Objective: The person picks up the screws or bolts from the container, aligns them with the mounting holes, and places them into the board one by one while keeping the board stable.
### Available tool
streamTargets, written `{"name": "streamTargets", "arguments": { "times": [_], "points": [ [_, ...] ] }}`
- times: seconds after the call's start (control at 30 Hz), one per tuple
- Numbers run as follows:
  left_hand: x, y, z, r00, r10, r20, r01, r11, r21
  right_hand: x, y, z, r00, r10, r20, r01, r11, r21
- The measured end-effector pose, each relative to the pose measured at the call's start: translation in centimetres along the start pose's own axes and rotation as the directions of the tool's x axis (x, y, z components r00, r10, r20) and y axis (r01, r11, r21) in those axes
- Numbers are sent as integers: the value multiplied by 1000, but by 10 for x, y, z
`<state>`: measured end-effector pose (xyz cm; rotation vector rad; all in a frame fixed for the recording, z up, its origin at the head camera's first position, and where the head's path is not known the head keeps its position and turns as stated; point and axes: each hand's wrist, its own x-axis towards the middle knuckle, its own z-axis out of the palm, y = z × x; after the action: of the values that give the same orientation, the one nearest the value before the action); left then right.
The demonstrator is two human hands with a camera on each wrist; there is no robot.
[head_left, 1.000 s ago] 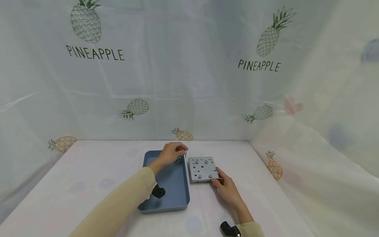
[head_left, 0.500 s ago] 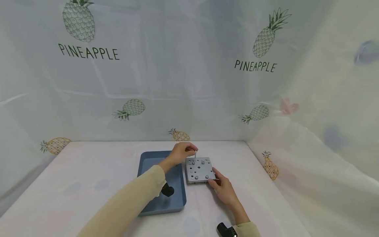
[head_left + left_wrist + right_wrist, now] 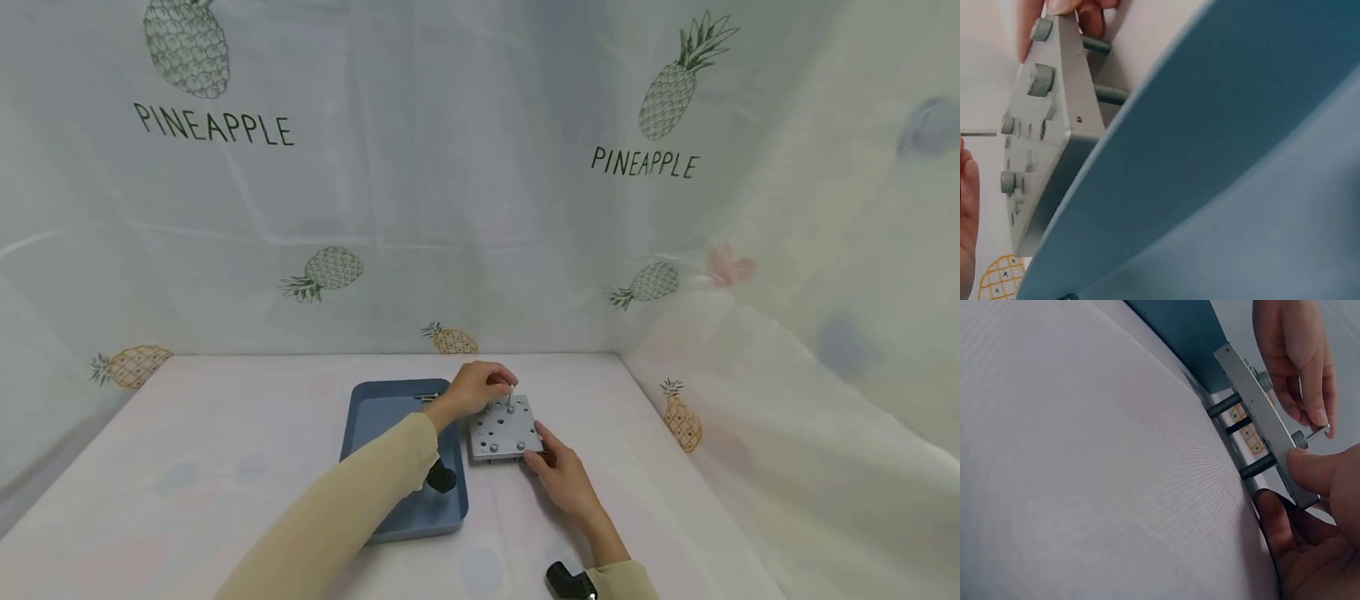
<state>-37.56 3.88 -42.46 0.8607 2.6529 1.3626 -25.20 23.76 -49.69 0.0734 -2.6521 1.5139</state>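
In the head view a square silver metal plate with holes stands raised on several bolts. Their knurled round heads show on top, one bolt head large in the left wrist view, and threaded shanks reach down beneath. My left hand pinches a thin metal rod between thumb and fingertips above the plate's far side. The rod's lower end points to a bolt head in the right wrist view. My right hand grips the plate's near right corner, thumb on top and fingers below.
A blue tray stands left of the plate, close to its edge, partly under my left forearm. Some screws lie at its far end. A pineapple-print curtain hangs behind the pale tablecloth.
My left hand has moved right with the thin rod, from over the tray's edge to above the plate's far bolt heads. The right hand keeps its grip on the plate corner.
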Motion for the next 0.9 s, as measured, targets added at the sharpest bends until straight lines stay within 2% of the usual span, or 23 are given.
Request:
{"name": "streamTargets", "arguments": {
  "times": [0.3, 0.53, 0.67, 0.9],
  "points": [
    [11, -7, 9, 1000, -5, -1, 5, 1000, -20, 2, 1, 2, 1000, -11, -4, 11, 1000, -12],
    [14, -3, 17, 999, 32, 7, -32, 999, 10, 0, 1, -3, 1000, -19, -2, 19, 998, -64],
    [15, -1, 18, 1000, 18, 10, -18, 1000, 7, -2, -1, -4, 1000, -23, -1, 23, 998, -58],
    [18, -5, 18, 1000, 3, 21, -3, 1000, 13, 1, 0, -1, 1000, -28, 3, 28, 998, -55]
  ]
}}
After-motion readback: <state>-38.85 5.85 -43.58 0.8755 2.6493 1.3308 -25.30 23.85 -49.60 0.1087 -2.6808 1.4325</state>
